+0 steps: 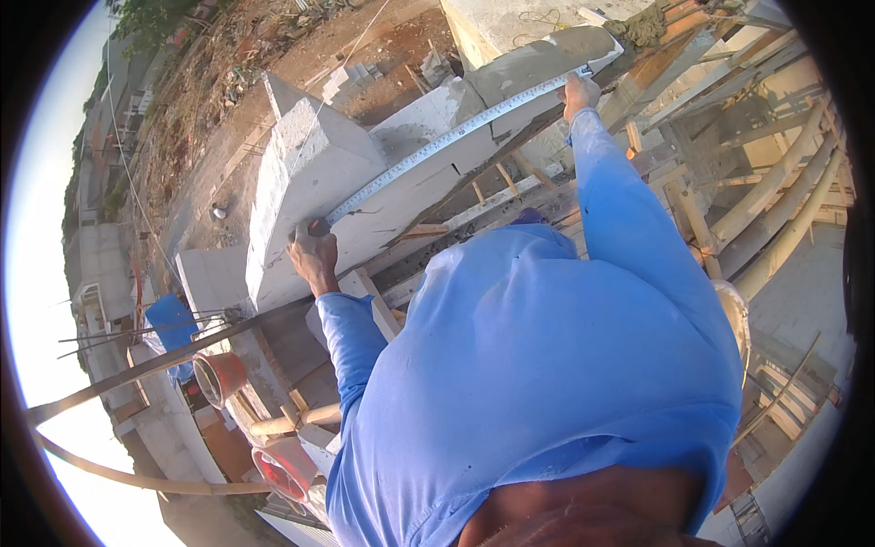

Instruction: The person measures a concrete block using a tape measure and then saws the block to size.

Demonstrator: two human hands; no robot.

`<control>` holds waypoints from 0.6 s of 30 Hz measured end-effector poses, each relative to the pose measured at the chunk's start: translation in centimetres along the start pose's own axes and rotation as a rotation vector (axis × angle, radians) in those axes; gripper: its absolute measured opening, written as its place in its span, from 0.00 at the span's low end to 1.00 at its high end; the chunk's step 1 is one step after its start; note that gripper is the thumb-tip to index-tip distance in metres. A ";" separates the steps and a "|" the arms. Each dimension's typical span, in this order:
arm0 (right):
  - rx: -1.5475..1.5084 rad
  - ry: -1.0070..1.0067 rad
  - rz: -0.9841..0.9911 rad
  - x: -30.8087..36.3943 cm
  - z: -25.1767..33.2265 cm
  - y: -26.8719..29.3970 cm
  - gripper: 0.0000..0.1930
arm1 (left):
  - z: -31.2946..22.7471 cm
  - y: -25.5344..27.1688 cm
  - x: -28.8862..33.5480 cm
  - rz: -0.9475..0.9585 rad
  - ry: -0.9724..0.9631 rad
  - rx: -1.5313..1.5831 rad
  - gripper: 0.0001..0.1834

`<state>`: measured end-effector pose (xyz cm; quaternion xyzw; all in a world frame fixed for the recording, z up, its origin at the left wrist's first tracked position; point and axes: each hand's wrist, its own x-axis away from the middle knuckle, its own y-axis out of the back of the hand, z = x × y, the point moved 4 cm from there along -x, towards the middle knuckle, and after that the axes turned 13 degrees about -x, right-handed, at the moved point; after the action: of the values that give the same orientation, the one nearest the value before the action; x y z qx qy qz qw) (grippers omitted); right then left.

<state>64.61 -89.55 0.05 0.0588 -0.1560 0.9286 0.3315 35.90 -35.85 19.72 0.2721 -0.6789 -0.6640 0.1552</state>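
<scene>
A tape measure is drawn out along the pale block wall (478,150) before me, its white blade (437,144) running up and to the right. At the lower left end, the fingers of my left hand (314,263) are closed round the dark tape case (318,227), beside an upright white block (314,150). My right hand (581,95) pinches the blade near its far end, close to a grey mortar-covered stretch (547,64) of the wall top. Between my hands the blade lies on or just above the wall's upper edge; I cannot tell which.
Bamboo poles (788,214) and timber props stand on the right. Two red buckets (221,377) are at the lower left, near a long wooden bar (173,358) and a blue tarp (172,321). Beyond the wall lies earth (401,46) with rubble. A thin string (365,35) crosses above.
</scene>
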 end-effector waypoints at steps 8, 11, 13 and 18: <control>-0.180 -0.198 0.004 6.1 4.8 -2.9 0.13 | 1.4 0.9 0.3 0.006 0.085 -0.009 0.16; -0.179 -0.230 0.022 6.4 5.2 -2.9 0.15 | 1.6 0.6 0.6 -0.025 0.094 0.016 0.16; -0.164 -0.236 0.005 6.5 5.3 -3.0 0.15 | 1.9 0.2 0.5 -0.020 0.076 0.015 0.16; -0.160 -0.230 0.000 6.8 5.6 -3.2 0.16 | 1.9 0.1 0.6 -0.025 0.092 0.032 0.17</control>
<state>61.45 -84.96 7.56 0.1381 -0.2665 0.9003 0.3151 34.33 -34.63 19.64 0.3130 -0.6782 -0.6418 0.1735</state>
